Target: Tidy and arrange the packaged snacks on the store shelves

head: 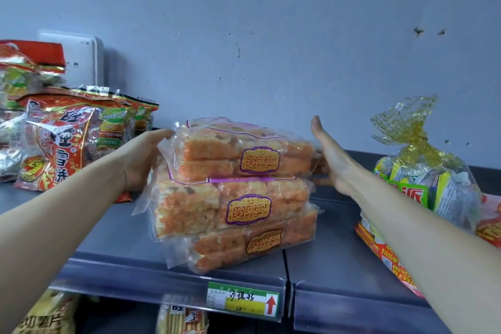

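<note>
1. Far left: red snack bags (67,144) are slumping against each other on the grey shelf (113,238), just beside the left wrist.
2. The left hand (143,157) is pressing on the left end of the top packet (244,152). Its thumb is lying along the upper corner. The other fingers are hidden behind the plastic, so it cannot be told whether they are wrapping round it.
3. Centre: three clear packets of orange crisped-rice cakes are sitting stacked near the shelf front, above the price label (242,298). Each is lying flat with its long axis running left to right along the shelf and its gold label facing the person.
4. The middle packet (230,206) is lining up roughly with the top one. The bottom packet (257,247) is lying skewed, with its left front corner pushing out toward the shelf lip.
5. The right hand (333,163) is standing edge-on at the stack's right end, fingers straight and together, gripping nothing. It is against or just beside the plastic.
6. Right: a tied cellophane bag (423,171) is standing near the right forearm.
7. Risks, as judged:
   - Squeezing from both ends could be buckling the slick film and sending the top packet sliding off.
   - Too much pressure could be crushing the brittle cakes.
   - The skewed bottom packet could be tipping the pile over the lip.
   - The right forearm could be knocking the cellophane bag.
</note>
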Available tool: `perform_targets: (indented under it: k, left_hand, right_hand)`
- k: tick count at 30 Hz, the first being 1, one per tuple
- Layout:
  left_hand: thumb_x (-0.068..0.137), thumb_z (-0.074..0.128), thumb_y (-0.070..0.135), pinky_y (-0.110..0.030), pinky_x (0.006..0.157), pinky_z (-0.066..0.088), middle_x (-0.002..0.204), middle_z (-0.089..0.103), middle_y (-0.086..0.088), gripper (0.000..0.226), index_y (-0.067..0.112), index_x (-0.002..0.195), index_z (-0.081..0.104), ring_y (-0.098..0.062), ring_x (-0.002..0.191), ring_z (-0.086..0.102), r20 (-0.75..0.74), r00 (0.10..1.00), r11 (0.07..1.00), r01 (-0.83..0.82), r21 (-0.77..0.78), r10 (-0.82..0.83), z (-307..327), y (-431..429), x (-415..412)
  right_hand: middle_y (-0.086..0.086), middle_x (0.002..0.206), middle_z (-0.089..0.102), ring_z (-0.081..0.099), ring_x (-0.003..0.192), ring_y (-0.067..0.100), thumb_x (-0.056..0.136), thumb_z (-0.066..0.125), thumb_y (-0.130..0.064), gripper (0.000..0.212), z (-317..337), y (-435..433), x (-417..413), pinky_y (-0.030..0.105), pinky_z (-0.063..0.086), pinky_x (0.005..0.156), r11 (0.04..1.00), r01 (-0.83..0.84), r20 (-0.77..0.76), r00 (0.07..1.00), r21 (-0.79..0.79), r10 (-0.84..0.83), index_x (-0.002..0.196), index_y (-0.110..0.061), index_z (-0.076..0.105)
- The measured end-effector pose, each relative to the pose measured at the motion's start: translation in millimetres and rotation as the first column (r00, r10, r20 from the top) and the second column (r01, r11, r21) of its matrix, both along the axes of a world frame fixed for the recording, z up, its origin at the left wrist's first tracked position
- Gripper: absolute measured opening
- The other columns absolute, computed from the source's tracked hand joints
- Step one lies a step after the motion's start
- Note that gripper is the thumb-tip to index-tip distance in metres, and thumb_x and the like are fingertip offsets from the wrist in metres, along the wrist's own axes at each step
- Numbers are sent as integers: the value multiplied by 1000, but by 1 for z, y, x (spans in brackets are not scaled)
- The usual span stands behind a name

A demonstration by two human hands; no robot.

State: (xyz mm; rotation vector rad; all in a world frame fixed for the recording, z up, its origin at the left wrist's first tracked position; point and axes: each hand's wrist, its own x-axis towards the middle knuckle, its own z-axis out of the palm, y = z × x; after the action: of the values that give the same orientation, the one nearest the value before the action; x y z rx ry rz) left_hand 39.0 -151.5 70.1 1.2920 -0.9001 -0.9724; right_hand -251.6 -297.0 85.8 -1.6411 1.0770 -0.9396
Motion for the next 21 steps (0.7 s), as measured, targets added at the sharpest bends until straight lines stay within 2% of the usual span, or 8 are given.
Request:
perform_targets:
  k: [2, 4, 7, 9, 12, 14, 16, 21]
  left_hand:
    - [91, 51, 31, -44, 97, 42, 81, 66, -11, 38, 14, 66, 74, -29, 80, 57, 27, 999, 998, 43, -40, -41, 10, 0, -2]
    - [92, 53, 24, -35, 81, 52, 76, 69, -7, 33, 13, 69, 74, -25, 72, 64, 20, 999, 996, 39, -77, -38, 21, -2, -1]
    - [92, 59, 13, -24, 46, 53, 60, 67, -1, 13, 9, 80, 63, -13, 49, 63, 66, 993, 968, -76, -240, 94, 39, -12, -5]
    - [90, 61, 6, -17, 39, 46, 57, 64, 3, 13, 12, 79, 61, -6, 41, 58, 106, 959, 899, -203, -387, 262, 50, -26, -12]
    - [95, 57, 18, -16, 44, 47, 78, 64, 3, 12, 25, 98, 66, -1, 49, 60, 242, 891, 857, -248, -451, 385, 63, -54, -22]
    - [94, 51, 43, -26, 66, 55, 105, 64, -2, 34, 38, 127, 54, -13, 82, 66, 411, 847, 919, -199, -341, 336, 66, -65, -29]
    - [95, 47, 47, -35, 89, 47, 121, 55, -2, 43, 43, 137, 39, -21, 104, 56, 550, 800, 969, -165, -184, 241, 64, -72, -30]
    - [97, 53, 13, -39, 74, 49, 108, 65, -11, 36, 33, 126, 45, -20, 78, 60, 457, 888, 997, -19, -68, 48, 43, -91, -16]
  right_hand:
    - [-2, 69, 65, 60, 68, 17, 76, 60, -65, 43, 7, 3, 5, 30, 47, 66, 1000, -31, 39, 999, -3, 31, 80, -23, 65]
    - [-3, 58, 60, 55, 60, 16, 73, 73, -41, 23, 10, 2, 6, 27, 43, 59, 999, -52, 115, 992, 15, 50, 80, -21, 63]
    - [2, 65, 63, 56, 52, 13, 63, 77, -23, 30, 13, -3, 2, 28, 42, 59, 992, -124, 295, 949, 15, 114, 88, -12, 64]
    - [5, 68, 67, 60, 50, 13, 71, 71, -6, 23, 14, -6, 2, 26, 45, 56, 985, -167, 366, 915, -39, 170, 92, -5, 64]
    - [7, 82, 72, 69, 75, 20, 82, 61, 6, 17, 11, -13, 9, 32, 56, 68, 983, -62, 361, 925, -170, 121, 90, -7, 66]
    - [3, 89, 71, 67, 83, 18, 84, 65, 0, 15, 6, -18, 12, 28, 53, 75, 956, 88, 302, 953, -279, 1, 88, -14, 66]
    - [-5, 87, 69, 65, 78, 9, 84, 68, -4, 18, 2, -22, 14, 20, 50, 67, 917, 184, 294, 953, -354, -77, 84, -22, 64]
    - [-3, 83, 68, 65, 76, 16, 83, 68, -5, 22, -7, -41, 19, 30, 52, 70, 872, 247, 219, 961, -423, -167, 78, -26, 64]
